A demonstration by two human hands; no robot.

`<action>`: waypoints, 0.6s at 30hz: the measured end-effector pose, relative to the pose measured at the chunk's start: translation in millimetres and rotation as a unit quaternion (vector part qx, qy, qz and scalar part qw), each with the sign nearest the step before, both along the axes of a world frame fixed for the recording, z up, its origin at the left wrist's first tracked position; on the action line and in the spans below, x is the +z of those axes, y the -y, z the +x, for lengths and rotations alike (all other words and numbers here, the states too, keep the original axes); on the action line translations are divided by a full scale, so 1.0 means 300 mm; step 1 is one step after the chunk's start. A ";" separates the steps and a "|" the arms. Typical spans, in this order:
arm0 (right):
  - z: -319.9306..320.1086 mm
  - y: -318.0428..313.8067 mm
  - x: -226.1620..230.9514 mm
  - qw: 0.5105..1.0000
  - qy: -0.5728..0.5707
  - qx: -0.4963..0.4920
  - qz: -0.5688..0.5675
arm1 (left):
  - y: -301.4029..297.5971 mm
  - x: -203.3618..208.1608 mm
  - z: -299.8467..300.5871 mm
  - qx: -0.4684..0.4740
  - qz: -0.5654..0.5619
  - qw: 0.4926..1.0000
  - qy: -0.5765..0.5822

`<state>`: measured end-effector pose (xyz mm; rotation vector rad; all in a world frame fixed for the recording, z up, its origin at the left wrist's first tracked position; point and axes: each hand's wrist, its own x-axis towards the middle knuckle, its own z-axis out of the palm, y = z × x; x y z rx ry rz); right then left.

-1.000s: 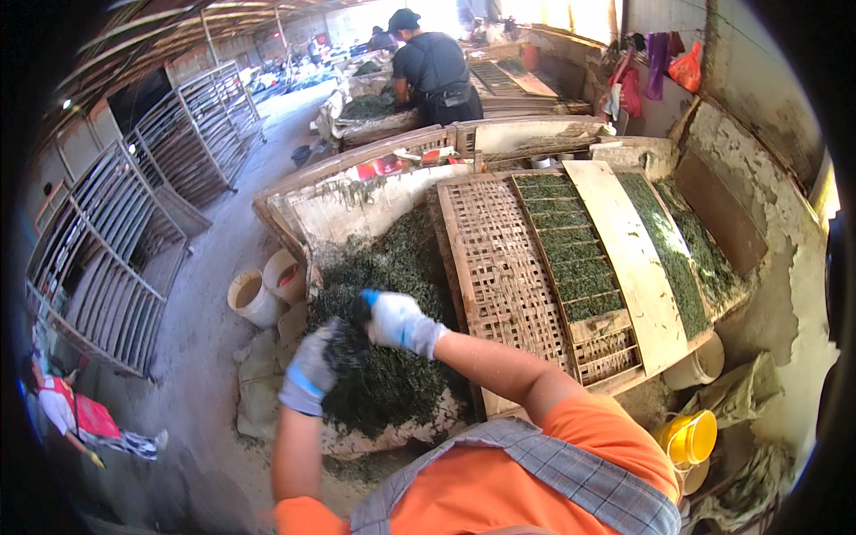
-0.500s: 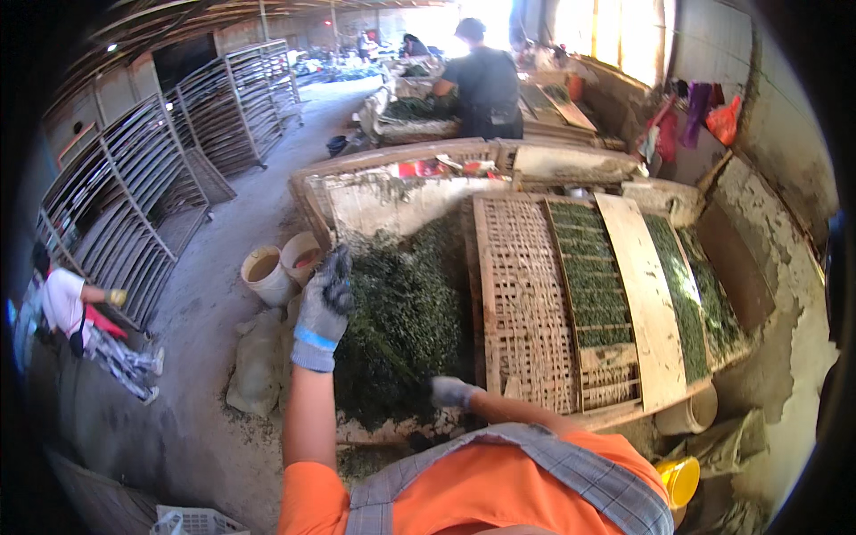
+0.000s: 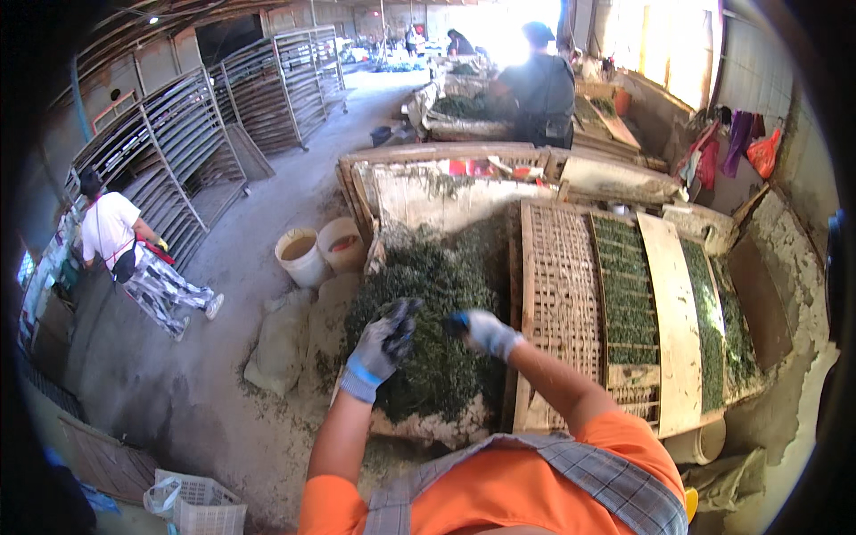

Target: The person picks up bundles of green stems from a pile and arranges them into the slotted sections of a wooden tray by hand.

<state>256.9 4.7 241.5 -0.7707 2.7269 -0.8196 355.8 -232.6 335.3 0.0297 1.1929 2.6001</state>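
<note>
A big heap of dark green leaves [image 3: 437,294] fills a concrete trough [image 3: 419,192] in front of me. My left hand [image 3: 382,343], in a grey glove with a blue cuff, hovers over the heap's near side with its fingers curled around a clump of leaves. My right hand [image 3: 481,330], gloved in white and blue, is close beside it over the heap, fingers bent into the leaves. To the right lies a slatted bamboo conveyor [image 3: 562,303] carrying rows of green leaves [image 3: 624,294].
Two pale buckets [image 3: 303,254] stand left of the trough beside a sack [image 3: 281,343]. Metal rack trolleys [image 3: 178,152] line the left. A person in white [image 3: 111,232] bends at the left; another person [image 3: 539,89] works at a far trough. A white basket [image 3: 201,504] sits near my feet.
My right hand has come up from the heap's near edge to meet the left. My left hand has drawn back toward me. The view has shifted, showing more of the floor.
</note>
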 end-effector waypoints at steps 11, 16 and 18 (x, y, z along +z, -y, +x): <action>0.229 -0.174 -0.176 0.757 0.405 -0.138 -0.494 | -0.135 0.059 0.137 0.008 -0.214 0.977 0.026; 0.470 -0.052 0.149 0.514 0.526 -0.027 -0.677 | -0.434 -0.179 0.236 0.097 -0.478 0.737 -0.467; 0.466 -0.171 0.086 0.399 0.523 -0.036 -0.753 | -0.514 -0.198 0.272 -0.083 -0.480 0.793 -0.366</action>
